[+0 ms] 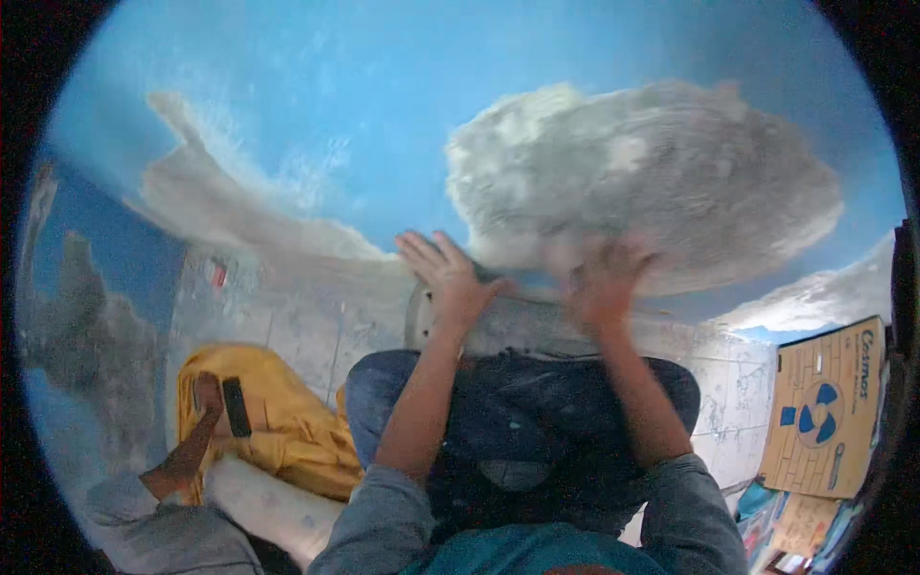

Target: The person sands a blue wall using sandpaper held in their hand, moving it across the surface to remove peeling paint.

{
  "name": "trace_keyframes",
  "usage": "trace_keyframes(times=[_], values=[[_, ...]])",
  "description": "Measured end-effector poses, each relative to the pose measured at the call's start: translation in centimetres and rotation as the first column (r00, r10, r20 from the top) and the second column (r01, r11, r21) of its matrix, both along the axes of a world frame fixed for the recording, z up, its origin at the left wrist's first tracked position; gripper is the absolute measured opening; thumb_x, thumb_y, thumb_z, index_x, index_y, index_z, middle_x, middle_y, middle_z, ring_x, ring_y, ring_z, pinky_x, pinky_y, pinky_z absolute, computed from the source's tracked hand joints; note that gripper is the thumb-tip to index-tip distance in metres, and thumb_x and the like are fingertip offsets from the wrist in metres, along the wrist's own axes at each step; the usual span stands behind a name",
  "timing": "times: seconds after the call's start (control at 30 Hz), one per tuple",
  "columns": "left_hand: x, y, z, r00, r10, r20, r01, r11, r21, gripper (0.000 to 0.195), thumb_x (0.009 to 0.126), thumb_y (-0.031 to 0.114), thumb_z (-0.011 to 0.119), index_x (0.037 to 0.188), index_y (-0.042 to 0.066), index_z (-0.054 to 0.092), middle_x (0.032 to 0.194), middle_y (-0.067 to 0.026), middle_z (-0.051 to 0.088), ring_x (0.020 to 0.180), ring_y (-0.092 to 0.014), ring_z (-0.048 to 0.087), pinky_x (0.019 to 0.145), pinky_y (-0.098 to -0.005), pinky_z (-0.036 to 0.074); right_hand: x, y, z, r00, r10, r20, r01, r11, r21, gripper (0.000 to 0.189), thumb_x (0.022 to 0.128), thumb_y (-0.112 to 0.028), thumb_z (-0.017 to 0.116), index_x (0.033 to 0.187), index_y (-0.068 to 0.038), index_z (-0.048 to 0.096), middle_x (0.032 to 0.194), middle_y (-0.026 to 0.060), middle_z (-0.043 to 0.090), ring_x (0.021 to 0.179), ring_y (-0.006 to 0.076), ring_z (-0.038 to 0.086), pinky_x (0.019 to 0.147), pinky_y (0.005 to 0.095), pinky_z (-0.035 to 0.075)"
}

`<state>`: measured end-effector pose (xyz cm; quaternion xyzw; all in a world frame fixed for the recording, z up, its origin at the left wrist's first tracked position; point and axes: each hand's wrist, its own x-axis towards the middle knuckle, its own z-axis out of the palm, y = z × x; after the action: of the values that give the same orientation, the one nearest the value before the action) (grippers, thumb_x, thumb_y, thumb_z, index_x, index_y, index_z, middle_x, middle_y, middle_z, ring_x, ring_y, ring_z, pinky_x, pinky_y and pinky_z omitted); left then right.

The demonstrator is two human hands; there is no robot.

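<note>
My left hand (pixel 449 277) is raised with its fingers spread, palm towards the blue painted wall (pixel 374 86), holding nothing; whether it touches the wall cannot be told. Blurred by motion, my right hand (pixel 604 284) is raised beside the lower edge of a large grey bare patch (pixel 647 187) in the paint. Its fingers look apart and nothing shows in it. Below both hands lies a grey object (pixel 532 327) with a rounded rim, in front of my knees, partly hidden by my arms.
On the left, another person's hand rests on yellow cloth (pixel 287 424) near a black phone-like object (pixel 236 407). A Cosmos cardboard box (pixel 823 410) with a printed fan stands at the right above other stored goods. White floor tiles (pixel 733 388) show worn marks.
</note>
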<state>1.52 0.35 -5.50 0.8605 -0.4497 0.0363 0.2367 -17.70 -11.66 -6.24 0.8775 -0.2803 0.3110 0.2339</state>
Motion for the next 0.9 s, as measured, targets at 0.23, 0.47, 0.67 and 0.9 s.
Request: trace_keyframes(times=[0.23,0.47,0.67,0.9], values=[[1.1,1.7,-2.0,0.998,0.038,0.047,-0.037,0.999,-0.014,0.139,0.057,0.067,0.075,0.132,-0.025,0.002,0.135,-0.0493,-0.014,0.128,-0.061,-0.014,0.104,-0.0668,0.002,1.8,1.8,7.7,0.914,-0.131,0.384,0.064,0.981,0.183,0.069,0.083,-0.051,0.057,0.137,-0.011,0.041,0.152,0.0179,0.014,0.141,0.0375,0.008,0.102,0.0716,-0.004],[1.1,1.6,-1.4,0.984,0.082,0.158,-0.072,0.995,-0.066,0.14,0.058,0.075,0.066,0.131,-0.027,0.004,0.134,-0.05,-0.015,0.128,-0.061,-0.014,0.104,-0.0662,-0.003,2.7,2.3,3.6,0.98,0.124,0.154,-0.14,0.986,0.096,0.061,0.083,-0.054,0.056,0.131,-0.017,0.05,0.143,0.0213,0.033,0.137,0.0372,0.021,0.103,0.0717,-0.001],[-0.6,0.2,-4.7,0.982,0.01,0.189,-0.006,1.0,-0.025,0.143,0.059,0.074,0.065,0.131,-0.022,-0.012,0.135,-0.0453,-0.024,0.129,-0.057,-0.022,0.104,-0.0653,-0.001,-2.5,1.5,3.7,0.936,0.028,0.352,-0.195,0.872,0.45,0.055,0.084,-0.053,0.054,0.13,-0.022,0.051,0.143,0.006,0.038,0.138,0.028,0.024,0.104,0.0711,0.006],[4.5,1.8,-7.0,0.984,0.014,0.175,0.001,0.996,-0.087,0.125,0.076,0.072,0.052,0.133,-0.023,-0.007,0.138,-0.0422,-0.023,0.132,-0.054,-0.017,0.106,-0.0622,-0.004,-1.4,0.2,11.6,0.783,-0.13,0.608,-0.08,0.949,0.306,0.059,0.083,-0.054,0.057,0.13,-0.019,0.052,0.146,0.014,0.032,0.138,0.0311,0.021,0.105,0.0699,0.005]])
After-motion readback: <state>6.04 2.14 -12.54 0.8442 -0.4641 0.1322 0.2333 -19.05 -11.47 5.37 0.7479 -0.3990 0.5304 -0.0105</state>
